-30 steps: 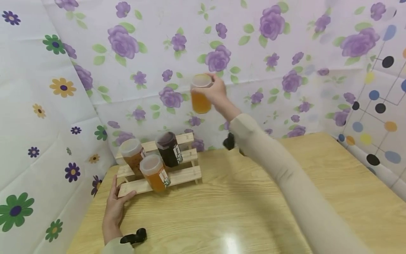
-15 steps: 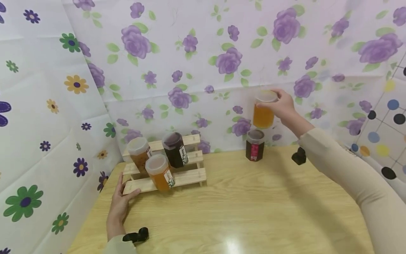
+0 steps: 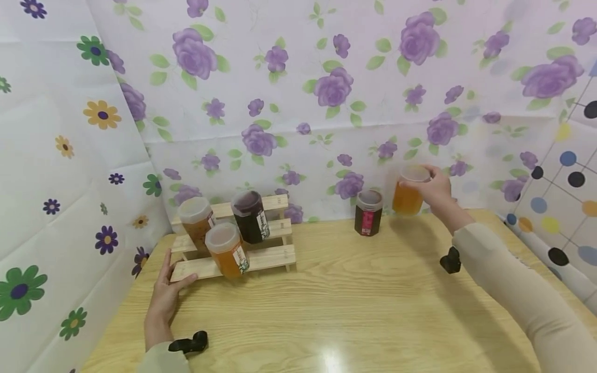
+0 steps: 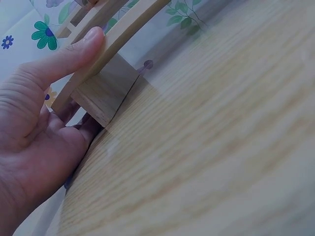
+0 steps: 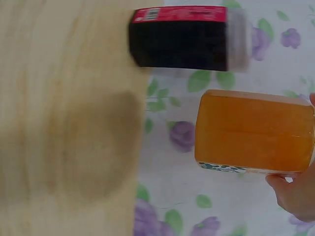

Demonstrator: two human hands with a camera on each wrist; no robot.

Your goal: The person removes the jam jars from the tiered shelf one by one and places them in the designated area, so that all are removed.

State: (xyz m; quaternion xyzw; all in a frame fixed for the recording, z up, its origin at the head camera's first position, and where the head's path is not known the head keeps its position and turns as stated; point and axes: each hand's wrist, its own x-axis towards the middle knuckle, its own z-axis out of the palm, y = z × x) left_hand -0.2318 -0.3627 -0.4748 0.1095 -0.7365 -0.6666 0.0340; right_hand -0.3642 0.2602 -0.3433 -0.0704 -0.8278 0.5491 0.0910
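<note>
My right hand [image 3: 438, 187] grips a jar of amber honey [image 3: 407, 201] near its pale lid. In the right wrist view the honey jar [image 5: 253, 132] hangs above the tabletop, apart from a dark jar with a pink label [image 3: 368, 213]. At the left, my left hand [image 3: 162, 300] holds the end of a three-step wooden rack [image 3: 272, 257]. The left wrist view has the thumb [image 4: 91, 43] on the front step and fingers partly hidden under it. On the rack stand an orange jar [image 3: 227, 254], a brown jar [image 3: 196, 223] and a dark purple jar [image 3: 252, 220].
A flowered cloth wall [image 3: 303, 155] rises behind the wood-grain table [image 3: 326, 295]. Another flowered sheet [image 3: 60, 207] closes the left side, and a dotted sheet [image 3: 559, 197] the right. The rack stands close to the back wall.
My right hand has carried the honey jar rightward from above the rack, then lowered it beside the pink-labelled jar. The left hand stays on the rack. The head view has shifted slightly.
</note>
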